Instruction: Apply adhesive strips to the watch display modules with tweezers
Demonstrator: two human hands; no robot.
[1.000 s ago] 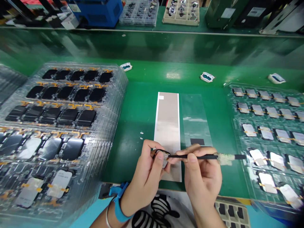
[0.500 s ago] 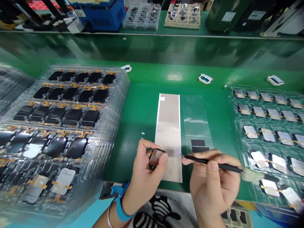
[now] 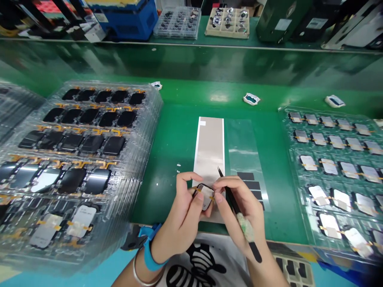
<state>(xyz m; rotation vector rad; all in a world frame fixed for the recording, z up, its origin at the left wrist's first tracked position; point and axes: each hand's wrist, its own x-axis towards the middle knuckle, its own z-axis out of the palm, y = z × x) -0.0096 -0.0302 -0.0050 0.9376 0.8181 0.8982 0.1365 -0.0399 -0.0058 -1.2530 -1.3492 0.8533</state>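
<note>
My left hand (image 3: 179, 219) is closed on a small display module (image 3: 206, 197), thumb on its grey back and fingers along the edge. It has a black rim and orange flex strips. My right hand (image 3: 245, 203) holds black tweezers (image 3: 230, 196), wrapped in pale material near the rear, their tips pointing up and away. Right thumb and forefinger also touch the module's right edge. Beneath the hands lies a long beige sheet (image 3: 211, 143) with white borders. Right of it is a clear film (image 3: 242, 147) bearing several black rectangles (image 3: 250, 185).
Stacked clear trays (image 3: 143, 159) at left hold rows of black screens. Another clear tray (image 3: 295, 159) at right holds modules, grey backs up. Small white-framed parts (image 3: 251, 99) lie along the back. On the shelf stand a blue machine (image 3: 128, 22) and a compartment tray (image 3: 227, 34).
My right hand has moved left to the module, and the tweezers have swung from pointing left to pointing up. More black rectangles show on the film. The module's back is turned more into view.
</note>
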